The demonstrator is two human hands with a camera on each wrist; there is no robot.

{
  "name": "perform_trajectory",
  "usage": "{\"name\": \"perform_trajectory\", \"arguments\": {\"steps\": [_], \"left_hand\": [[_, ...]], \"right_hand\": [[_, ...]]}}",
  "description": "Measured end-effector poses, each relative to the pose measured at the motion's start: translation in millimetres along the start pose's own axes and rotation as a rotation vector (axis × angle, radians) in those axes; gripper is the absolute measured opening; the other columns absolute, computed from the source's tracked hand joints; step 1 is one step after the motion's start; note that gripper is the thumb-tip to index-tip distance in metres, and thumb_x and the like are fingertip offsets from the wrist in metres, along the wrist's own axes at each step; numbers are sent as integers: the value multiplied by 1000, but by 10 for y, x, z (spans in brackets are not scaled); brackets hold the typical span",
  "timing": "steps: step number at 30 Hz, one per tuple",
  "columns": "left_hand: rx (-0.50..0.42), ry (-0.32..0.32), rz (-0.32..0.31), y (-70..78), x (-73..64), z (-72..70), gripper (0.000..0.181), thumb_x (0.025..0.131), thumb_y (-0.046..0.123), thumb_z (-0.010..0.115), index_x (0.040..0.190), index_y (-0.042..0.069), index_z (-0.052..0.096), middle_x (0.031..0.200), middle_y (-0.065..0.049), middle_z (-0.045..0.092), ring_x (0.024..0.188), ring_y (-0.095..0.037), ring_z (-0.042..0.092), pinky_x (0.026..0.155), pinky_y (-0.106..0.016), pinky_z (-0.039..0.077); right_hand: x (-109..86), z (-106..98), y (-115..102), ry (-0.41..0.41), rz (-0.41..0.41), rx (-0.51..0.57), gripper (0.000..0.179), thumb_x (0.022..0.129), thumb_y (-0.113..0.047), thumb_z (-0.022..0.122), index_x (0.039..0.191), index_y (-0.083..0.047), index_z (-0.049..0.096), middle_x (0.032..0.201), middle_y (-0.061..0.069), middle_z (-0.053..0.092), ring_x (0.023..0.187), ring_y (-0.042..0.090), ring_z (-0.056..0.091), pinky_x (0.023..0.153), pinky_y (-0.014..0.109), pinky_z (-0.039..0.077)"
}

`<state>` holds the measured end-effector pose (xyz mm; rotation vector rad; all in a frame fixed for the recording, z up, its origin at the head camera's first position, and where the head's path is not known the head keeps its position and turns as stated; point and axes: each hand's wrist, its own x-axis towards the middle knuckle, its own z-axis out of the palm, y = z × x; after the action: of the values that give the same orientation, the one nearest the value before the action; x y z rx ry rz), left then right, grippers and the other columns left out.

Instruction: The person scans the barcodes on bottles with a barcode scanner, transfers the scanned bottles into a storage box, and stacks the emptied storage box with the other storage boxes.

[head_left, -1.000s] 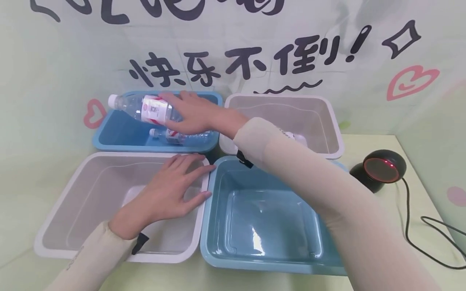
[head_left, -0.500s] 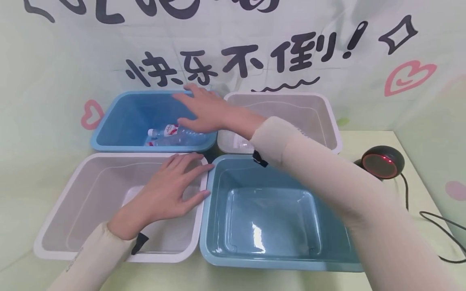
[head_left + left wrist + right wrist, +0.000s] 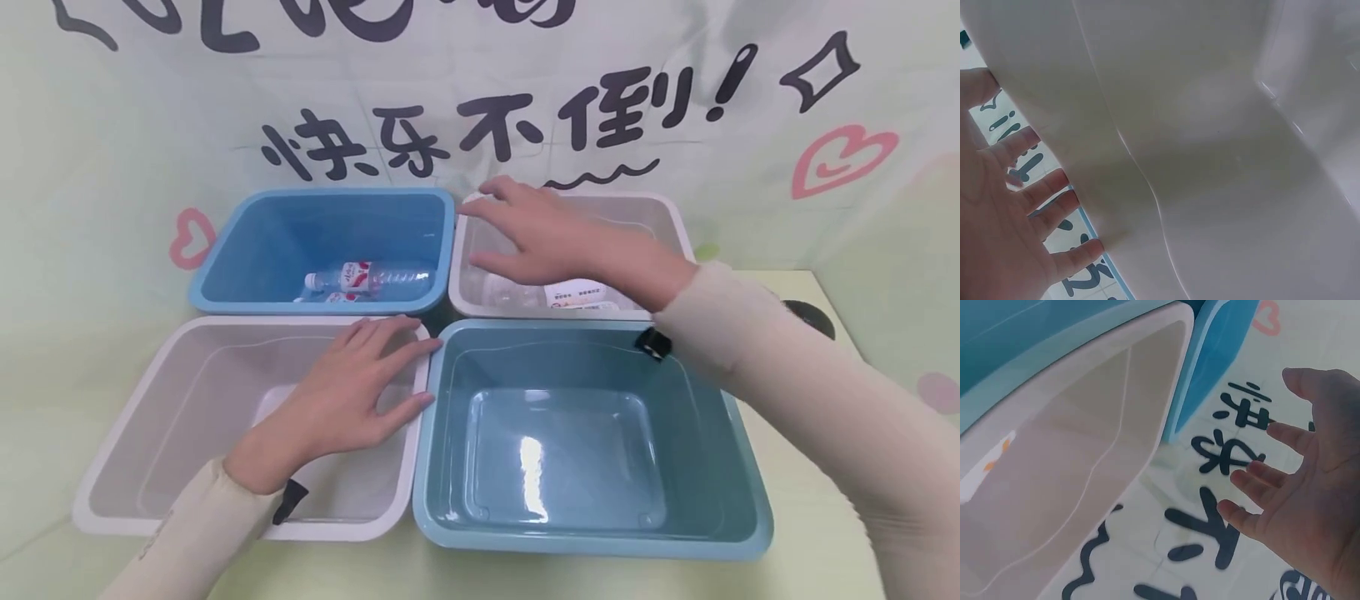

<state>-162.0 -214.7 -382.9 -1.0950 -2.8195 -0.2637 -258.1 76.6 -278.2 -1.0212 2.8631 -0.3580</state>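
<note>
My left hand (image 3: 345, 392) rests with spread fingers on the inner rim of the front-left pale grey bin (image 3: 180, 400). In the left wrist view its fingertips (image 3: 1088, 250) touch that rim. Over the back-right pale grey bin (image 3: 660, 229) hovers my right hand (image 3: 555, 237), fingers loosely spread and nothing held; the right wrist view shows its bare palm (image 3: 1310, 481). Below it, partly hidden, lie a clear plastic bottle (image 3: 513, 292) and a white label (image 3: 573, 289). Clear bottles with red-and-white labels (image 3: 356, 276) lie in the back-left blue bin (image 3: 251, 242).
A teal bin (image 3: 562, 467) stands front right, close against its neighbours. A round black device (image 3: 810, 317) sits on the pale table (image 3: 810, 492) at the right, mostly hidden by my sleeve. Behind rises a white wall cloth (image 3: 187, 125) with black lettering.
My right hand let go of a plastic bottle into the blue bin, then moved right to above the back-right grey bin. The left hand stayed on its rim.
</note>
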Motion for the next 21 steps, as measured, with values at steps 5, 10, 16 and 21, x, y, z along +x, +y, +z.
{"name": "perform_trajectory", "arguments": {"steps": [5,10,16,21], "left_hand": [[-1,0,-10,2,-7,3,65,96,56,66,153,28,56,156,-10,51,145,-33,47,125,-63,35],[0,9,-4,-2,1,10,65,96,56,66,153,28,56,156,-10,51,145,-32,47,124,-63,36],[-2,25,12,3,18,24,64,95,55,67,152,27,57,154,-10,53,143,-32,48,123,-61,37],[3,24,9,13,20,26,64,95,56,67,152,27,57,154,-11,53,144,-32,48,124,-62,36]], "right_hand": [[-349,-20,153,41,4,-13,65,104,-45,60,162,-21,43,167,19,38,150,39,46,123,59,41],[-610,23,250,93,17,-24,64,102,-44,65,159,-20,48,165,18,42,149,40,46,121,61,42],[-898,63,313,160,14,3,62,100,-36,70,157,-18,51,161,19,47,145,43,50,120,62,41],[-1141,63,330,201,28,3,66,98,-35,74,157,-19,51,162,19,45,147,43,48,120,64,41]]}}
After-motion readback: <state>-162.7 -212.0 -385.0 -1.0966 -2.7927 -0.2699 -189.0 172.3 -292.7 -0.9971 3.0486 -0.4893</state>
